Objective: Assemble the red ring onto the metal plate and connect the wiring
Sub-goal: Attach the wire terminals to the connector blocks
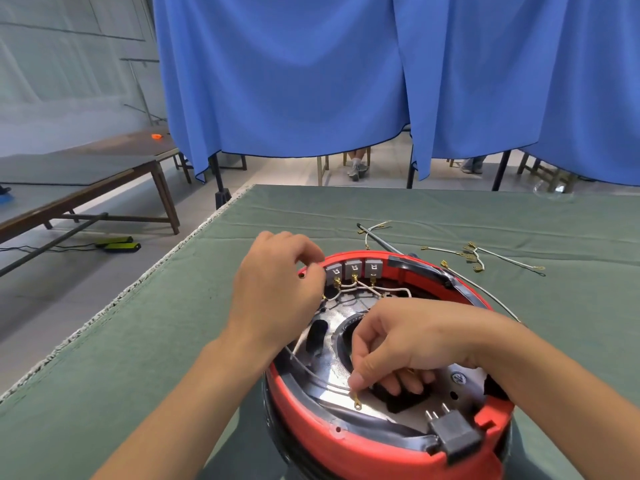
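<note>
With the red ring (349, 441) seated around the metal plate (332, 372), the left hand (277, 292) is pinching at the far-edge terminals (353, 270) while the right hand (398, 344) is pinching a white wire (348, 391) to route its lug.

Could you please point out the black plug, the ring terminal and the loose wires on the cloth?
black plug (456, 434), head view, on its body.
ring terminal (356, 405), head view, on its eyelet.
loose wires (478, 255), head view, on the white bundle.

Blue curtains (284, 74) hang behind the green-clothed table (433, 209); a wooden bench (86, 181) stands left.
</note>
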Demonstrator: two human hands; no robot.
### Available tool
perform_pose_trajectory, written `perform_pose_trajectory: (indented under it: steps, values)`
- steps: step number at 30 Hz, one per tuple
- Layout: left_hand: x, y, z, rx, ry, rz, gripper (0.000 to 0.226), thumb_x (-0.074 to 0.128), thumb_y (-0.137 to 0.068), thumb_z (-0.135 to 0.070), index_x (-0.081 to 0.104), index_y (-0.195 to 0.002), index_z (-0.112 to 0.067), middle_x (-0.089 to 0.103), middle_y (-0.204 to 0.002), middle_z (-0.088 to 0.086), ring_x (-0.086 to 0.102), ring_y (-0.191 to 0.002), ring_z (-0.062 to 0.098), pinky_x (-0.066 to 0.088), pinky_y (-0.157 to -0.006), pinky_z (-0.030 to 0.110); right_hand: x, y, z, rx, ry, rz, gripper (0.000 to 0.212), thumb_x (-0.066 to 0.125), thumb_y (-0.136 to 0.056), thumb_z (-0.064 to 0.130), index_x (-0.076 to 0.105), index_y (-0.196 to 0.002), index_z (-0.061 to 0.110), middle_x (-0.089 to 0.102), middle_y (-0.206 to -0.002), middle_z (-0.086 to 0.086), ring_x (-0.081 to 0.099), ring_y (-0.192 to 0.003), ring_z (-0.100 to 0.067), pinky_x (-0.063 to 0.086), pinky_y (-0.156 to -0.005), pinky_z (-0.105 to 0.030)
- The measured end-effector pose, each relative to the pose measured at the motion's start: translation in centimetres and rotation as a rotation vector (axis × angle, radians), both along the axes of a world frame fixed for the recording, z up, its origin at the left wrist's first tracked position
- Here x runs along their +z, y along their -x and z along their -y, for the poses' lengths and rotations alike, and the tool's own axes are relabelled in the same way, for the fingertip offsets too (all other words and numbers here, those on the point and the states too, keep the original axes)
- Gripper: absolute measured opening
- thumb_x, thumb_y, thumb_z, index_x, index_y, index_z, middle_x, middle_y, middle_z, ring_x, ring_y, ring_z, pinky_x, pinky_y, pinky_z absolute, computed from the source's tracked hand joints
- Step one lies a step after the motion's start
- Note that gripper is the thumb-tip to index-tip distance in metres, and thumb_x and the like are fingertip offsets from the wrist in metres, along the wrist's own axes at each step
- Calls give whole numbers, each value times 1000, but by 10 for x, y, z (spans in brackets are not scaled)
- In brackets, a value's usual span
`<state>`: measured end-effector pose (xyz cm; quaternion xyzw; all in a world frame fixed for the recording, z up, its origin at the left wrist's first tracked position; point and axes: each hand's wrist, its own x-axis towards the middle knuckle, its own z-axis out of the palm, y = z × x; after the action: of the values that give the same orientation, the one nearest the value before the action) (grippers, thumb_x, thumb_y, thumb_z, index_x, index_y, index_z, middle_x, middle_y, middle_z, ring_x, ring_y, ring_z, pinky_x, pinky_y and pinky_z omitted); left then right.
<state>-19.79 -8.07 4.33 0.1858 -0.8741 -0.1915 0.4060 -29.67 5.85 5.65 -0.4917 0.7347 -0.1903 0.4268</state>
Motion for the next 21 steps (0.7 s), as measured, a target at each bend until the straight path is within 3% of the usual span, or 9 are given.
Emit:
perform_pose_trajectory:
  steps: [3,6,10,13,15,16,19,21]
  values:
    - [8,-5,-16,-222,-79,54,18,51,-67,-16,69,-65,-18,55,-56,-17,50,-58,0,36,-57,14,0,-1,0,-31,33,-22,14,70,-84,24,63,-73,17,58,-50,8,48,-39,-3,36,-38,-15]
    - [12,-7,-26,-457,-200,248,22,48,-62,-13,70,-63,-16,57,-50,-12,49,-48,-1,34,-50,11,1,-2,-4,-70,70,-22,13,66,-86,18,62,-74,16,59,-53,7,51,-41,-5,39,-39,-16]
    - [15,-12,-28,-630,-367,492,29,46,-62,-10,72,-69,-18,68,-61,4,59,-52,10,48,-50,27,5,-1,-18,-121,67,54,7,59,-91,12,63,-87,7,62,-60,3,59,-46,-10,44,-39,-19]
    - [15,-14,-31,-676,-395,581,29,47,-65,-10,72,-77,-17,72,-69,0,63,-56,9,51,-53,27,9,-4,-31,-158,45,110,11,53,-94,9,64,-95,4,67,-68,-1,67,-56,-19,50,-46,-23]
    - [13,-14,-32,-684,-387,665,22,55,-72,-8,71,-84,-17,74,-77,-1,67,-64,11,57,-63,30,13,-6,-38,-252,86,73,12,54,-94,10,65,-89,8,66,-66,-2,66,-55,-18,50,-46,-23]
    - [12,-14,-33,-668,-368,700,18,59,-75,-8,70,-85,-18,74,-79,-1,69,-69,12,58,-69,33,14,-5,-42,-307,133,-34,14,56,-93,12,66,-84,11,65,-61,1,65,-52,-14,48,-45,-22]
    - [7,-10,-30,-533,-205,749,6,65,-78,-23,68,-84,-24,72,-81,-8,66,-76,7,55,-75,32,7,3,-53,-373,318,-743,18,59,-86,24,61,-68,24,57,-51,11,56,-54,-8,44,-51,-24]
    - [5,-7,-30,-427,-105,759,7,64,-79,-32,67,-83,-26,69,-83,-11,63,-80,6,53,-77,31,-2,2,-57,-449,498,-927,14,62,-83,26,62,-69,27,54,-54,15,53,-61,-11,39,-57,-27]
